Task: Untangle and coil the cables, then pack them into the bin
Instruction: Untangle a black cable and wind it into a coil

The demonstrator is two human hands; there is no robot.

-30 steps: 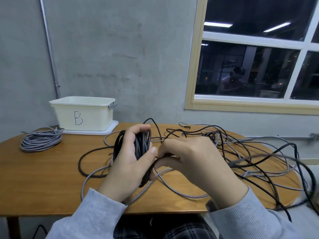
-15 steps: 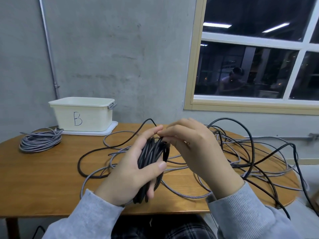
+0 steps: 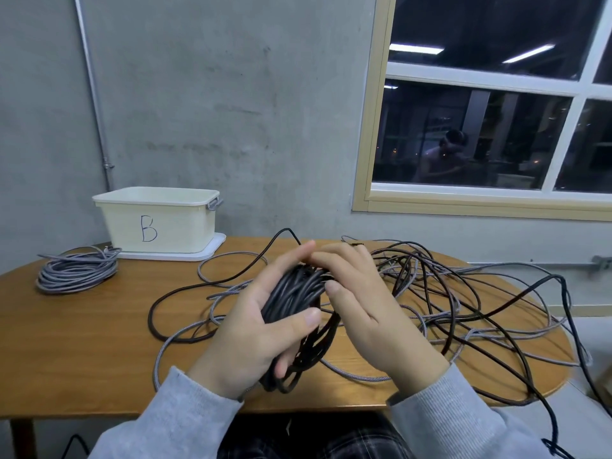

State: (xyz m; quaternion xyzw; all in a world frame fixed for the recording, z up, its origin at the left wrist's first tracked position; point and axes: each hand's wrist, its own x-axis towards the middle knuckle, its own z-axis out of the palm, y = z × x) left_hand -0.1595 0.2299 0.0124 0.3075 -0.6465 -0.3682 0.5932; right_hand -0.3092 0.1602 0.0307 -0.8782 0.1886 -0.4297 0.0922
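The desk [image 3: 82,342] is a rounded wooden top set against a grey wall, under a window [image 3: 480,127]. Across its right half sprawls a tangle [image 3: 463,309] of black and grey braided cables, some strands hanging over the right edge. At the back left stands the bin [image 3: 159,223], cream, marked "B", on a white lid [image 3: 212,250]. Just left of it lies a finished grey coil [image 3: 77,271], flat on the desk and touching nothing else that I can tell.

Above the desk's front middle, the left hand [image 3: 251,332] grips a black coil [image 3: 298,313]: thumb across the front of the strands, fingers curled round behind. The right hand [image 3: 361,309] sits against the coil's right side, fingers bent over its top and touching the left fingertips; whether it pinches a strand cannot be told. A black strand runs from the coil leftward in a loop over the desk.
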